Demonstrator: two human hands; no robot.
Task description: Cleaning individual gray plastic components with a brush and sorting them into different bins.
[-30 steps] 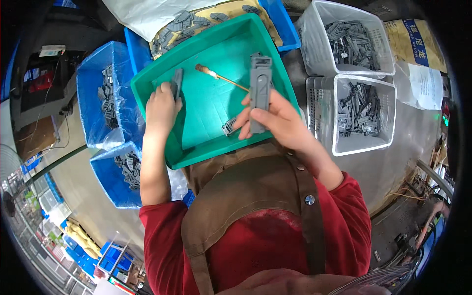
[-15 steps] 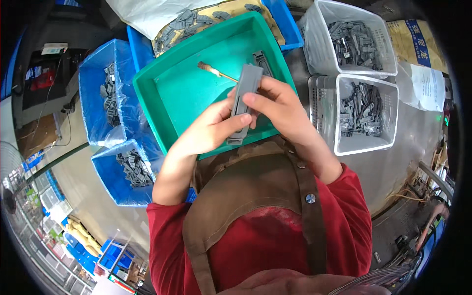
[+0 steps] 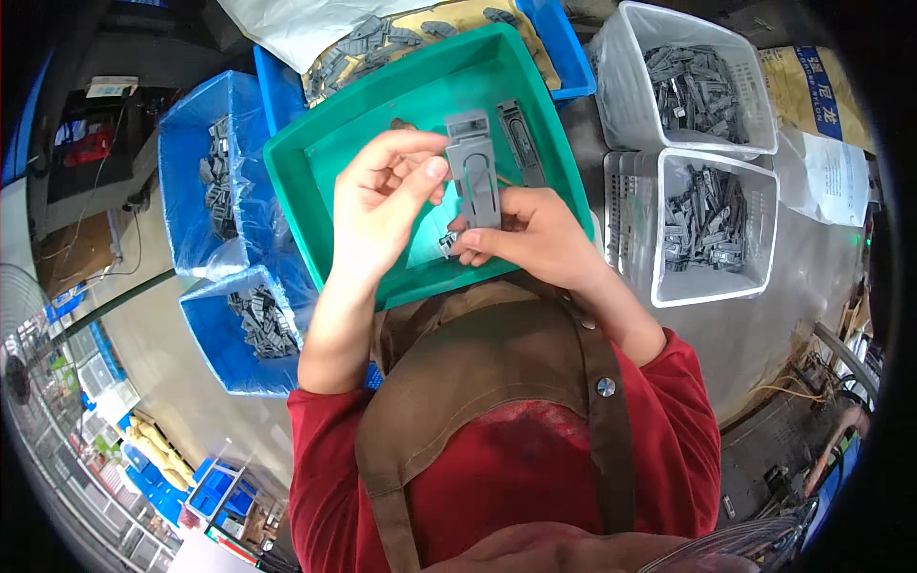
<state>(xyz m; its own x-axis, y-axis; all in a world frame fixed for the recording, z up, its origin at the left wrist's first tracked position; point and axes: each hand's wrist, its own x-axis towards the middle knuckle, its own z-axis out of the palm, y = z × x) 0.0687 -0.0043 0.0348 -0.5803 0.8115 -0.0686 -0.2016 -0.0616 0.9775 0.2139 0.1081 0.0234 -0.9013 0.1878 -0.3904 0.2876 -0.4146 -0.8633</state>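
A grey molded plastic part, long with an oval recess, stands upright over the green tray. My right hand is closed on its lower end, thumb in front. My left hand is beside its upper end, index finger and thumb apart and the other fingers loosely curled; the index tip reaches the part's edge. A small shiny metal piece shows by my right fingertips; whether it is held I cannot tell. A second grey part lies along the tray's right side. A brown-tipped stick is mostly hidden behind my hands.
Blue lined bins with grey parts stand at left. White baskets with similar parts stand at right. Behind the tray is a blue container with grey parts on yellowish lining. A yellow sack lies at far right.
The part has turned so its recessed face shows. My left hand has moved off its lower end, up and left; my right hand has shifted down to that end. The small metal piece has become visible.
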